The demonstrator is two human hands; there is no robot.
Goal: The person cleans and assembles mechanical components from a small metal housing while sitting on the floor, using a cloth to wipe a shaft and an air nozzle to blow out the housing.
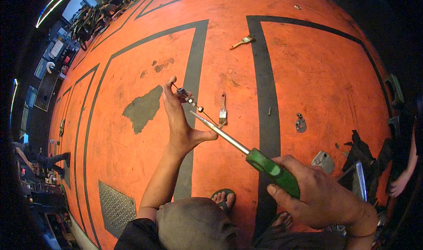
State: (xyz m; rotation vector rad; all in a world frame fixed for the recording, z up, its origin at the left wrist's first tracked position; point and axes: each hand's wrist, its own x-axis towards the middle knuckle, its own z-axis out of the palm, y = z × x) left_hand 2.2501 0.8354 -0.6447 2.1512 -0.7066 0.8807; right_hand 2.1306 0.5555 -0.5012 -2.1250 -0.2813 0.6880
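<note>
- Thin rod with small fittings (191, 101): it slants across the left hand (180, 124), raised above the floor, running from near a fingertip down to the thumb.
- The left hand is spread wide, fingers up and thumb out, probably so that the rod is braced at its ends and the fittings stay exposed; the exact contact at the thumb is hard to see.
- The screwdriver (253, 157) lies in the right hand (324, 188), which is wrapped round its green handle. Its tip points at the fittings, just beside them; I cannot tell whether it touches. The grip far back likely keeps the knuckles away from the rod.
- Below, a paintbrush (223, 113) lies on the orange floor (233, 162), near the thumb in the view; a second brush (245, 41) lies farther off.
- A sandalled foot (224, 200) bounds the lower side, so sideways or upward movement seems easier.
- To the right, a metal cover (324, 162), dark scraps (359, 155) and another person's hand (398, 186) border the right arm's room.
</note>
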